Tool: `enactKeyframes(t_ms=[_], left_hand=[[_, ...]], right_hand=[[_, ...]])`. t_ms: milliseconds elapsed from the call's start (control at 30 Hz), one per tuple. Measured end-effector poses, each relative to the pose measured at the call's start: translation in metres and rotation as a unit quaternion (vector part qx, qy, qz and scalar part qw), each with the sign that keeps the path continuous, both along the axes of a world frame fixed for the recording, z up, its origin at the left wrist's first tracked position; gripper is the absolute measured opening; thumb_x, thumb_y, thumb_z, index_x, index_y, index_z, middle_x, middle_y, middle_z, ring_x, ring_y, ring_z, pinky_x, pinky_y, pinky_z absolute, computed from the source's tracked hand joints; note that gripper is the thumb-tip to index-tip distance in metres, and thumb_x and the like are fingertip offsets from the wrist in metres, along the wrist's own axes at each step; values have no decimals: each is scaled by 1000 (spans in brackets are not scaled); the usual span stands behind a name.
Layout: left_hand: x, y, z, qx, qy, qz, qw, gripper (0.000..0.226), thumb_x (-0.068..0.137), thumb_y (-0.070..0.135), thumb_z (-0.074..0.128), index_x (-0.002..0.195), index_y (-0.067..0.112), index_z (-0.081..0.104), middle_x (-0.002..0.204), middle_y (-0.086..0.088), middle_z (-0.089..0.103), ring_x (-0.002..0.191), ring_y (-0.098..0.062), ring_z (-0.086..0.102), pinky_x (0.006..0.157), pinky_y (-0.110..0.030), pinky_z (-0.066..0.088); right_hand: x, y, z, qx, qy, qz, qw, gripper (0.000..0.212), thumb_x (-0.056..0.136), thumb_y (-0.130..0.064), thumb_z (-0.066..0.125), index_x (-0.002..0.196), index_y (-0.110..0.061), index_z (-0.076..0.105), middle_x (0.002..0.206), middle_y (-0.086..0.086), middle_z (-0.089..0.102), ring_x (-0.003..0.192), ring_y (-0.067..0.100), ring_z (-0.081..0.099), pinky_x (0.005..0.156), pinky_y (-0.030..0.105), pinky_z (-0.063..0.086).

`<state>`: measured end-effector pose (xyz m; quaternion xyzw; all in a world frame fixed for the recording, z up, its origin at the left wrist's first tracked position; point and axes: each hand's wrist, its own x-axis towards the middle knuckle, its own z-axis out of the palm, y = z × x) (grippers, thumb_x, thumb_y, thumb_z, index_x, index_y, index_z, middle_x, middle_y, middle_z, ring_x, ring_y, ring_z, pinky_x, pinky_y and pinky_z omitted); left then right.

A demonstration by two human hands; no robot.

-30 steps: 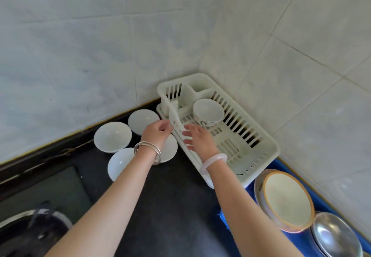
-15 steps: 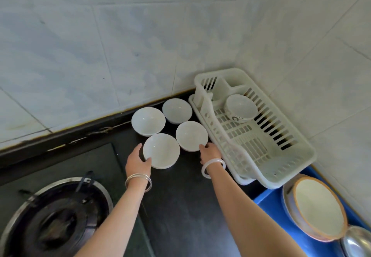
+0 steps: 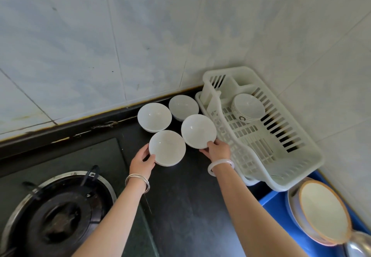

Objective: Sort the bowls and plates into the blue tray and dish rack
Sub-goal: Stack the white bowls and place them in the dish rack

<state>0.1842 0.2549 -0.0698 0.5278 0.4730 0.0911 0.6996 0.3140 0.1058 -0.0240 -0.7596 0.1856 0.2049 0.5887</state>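
left hand (image 3: 142,162) gripping near bowl (image 3: 167,148) rim | right hand (image 3: 217,150) gripping right bowl (image 3: 198,131) rim, beside slotted plastic dish rack (image 3: 297,156) | smooth dark counter (image 3: 186,206) bare nearside

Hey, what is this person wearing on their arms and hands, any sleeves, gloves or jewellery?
Both forearms are bare: no sleeves or gloves in view. The left wrist carries thin silver metal bangles, stacked close together. The right wrist carries one thick, smooth, pale whitish bangle. No rings can be made out on either hand.
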Motion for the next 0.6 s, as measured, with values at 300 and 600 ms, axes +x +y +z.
enactKeyframes(t_ms=[300,600], left_hand=[[0,4,0,-85,-23,42,995,42,89,0,49,128,14,55,132,-12,56,122,-31,52,102,-45,44],[1,8,9,-175,-26,99,979,19,93,30,46,100,20,61,107,-3,59,100,-26,59,84,-33,47]], right_hand=[[-16,16,22,-64,-44,101,992,17,84,-6,57,72,-9,69,77,9,73,73,18,72,76,38,60],[-34,38,20,-142,-25,174,974,16,85,-12,60,74,-18,70,76,7,73,71,17,70,62,24,52]])
